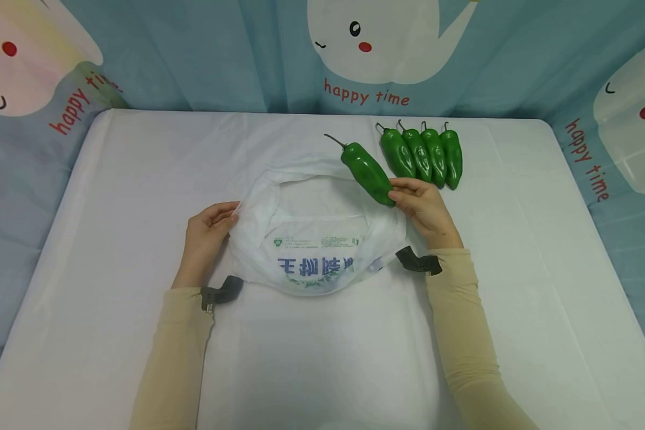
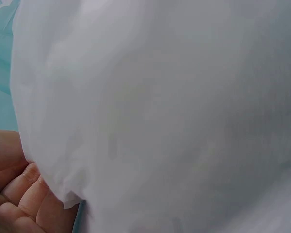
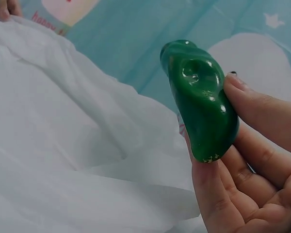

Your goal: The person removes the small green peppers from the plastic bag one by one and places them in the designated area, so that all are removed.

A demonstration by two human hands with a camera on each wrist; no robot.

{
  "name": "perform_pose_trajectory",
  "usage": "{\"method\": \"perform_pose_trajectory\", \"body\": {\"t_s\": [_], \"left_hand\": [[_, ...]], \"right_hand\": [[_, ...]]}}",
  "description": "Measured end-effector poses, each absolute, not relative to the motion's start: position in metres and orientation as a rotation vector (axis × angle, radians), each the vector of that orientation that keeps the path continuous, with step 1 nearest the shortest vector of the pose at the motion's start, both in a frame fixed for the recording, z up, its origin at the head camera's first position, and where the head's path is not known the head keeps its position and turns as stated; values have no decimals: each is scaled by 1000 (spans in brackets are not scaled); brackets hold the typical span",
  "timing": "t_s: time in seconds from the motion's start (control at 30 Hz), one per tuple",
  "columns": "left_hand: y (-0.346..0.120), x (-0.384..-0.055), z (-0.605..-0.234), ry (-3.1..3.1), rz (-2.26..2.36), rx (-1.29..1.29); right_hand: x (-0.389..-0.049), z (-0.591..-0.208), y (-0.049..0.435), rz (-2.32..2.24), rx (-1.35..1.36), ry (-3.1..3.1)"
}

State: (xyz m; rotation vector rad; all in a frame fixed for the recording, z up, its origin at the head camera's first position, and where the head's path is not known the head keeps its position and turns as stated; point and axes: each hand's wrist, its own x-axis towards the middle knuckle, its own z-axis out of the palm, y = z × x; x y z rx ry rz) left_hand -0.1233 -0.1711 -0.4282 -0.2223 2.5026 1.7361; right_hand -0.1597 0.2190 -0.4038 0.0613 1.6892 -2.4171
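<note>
A white plastic bag (image 1: 319, 286) with blue and green print stands open-mouthed on the table. My left hand (image 1: 206, 236) pinches the left side of its rim; in the left wrist view the bag's white film (image 2: 145, 111) fills most of the picture beside the curled fingers (image 2: 26, 194). My right hand (image 1: 424, 209) pinches a green pepper (image 1: 366, 173) by its lower tip, its stem pointing up and left, over the bag's right rim. The right wrist view shows the pepper (image 3: 201, 107) between thumb and fingers, with the bag to its left.
Several more green peppers (image 1: 421, 154) lie side by side at the back right, stems away from me, just beyond the right hand. White cloth covers the table (image 1: 537, 298). A blue curtain (image 1: 220, 54) with printed cartoon shapes hangs behind it.
</note>
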Motion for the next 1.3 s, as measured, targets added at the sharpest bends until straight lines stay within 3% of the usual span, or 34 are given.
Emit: {"method": "perform_pose_trajectory", "body": {"t_s": [1.3], "left_hand": [[-170, -122, -427, 2467, 1780, -233]], "right_hand": [[-161, -404, 256, -2730, 274, 1578]]}}
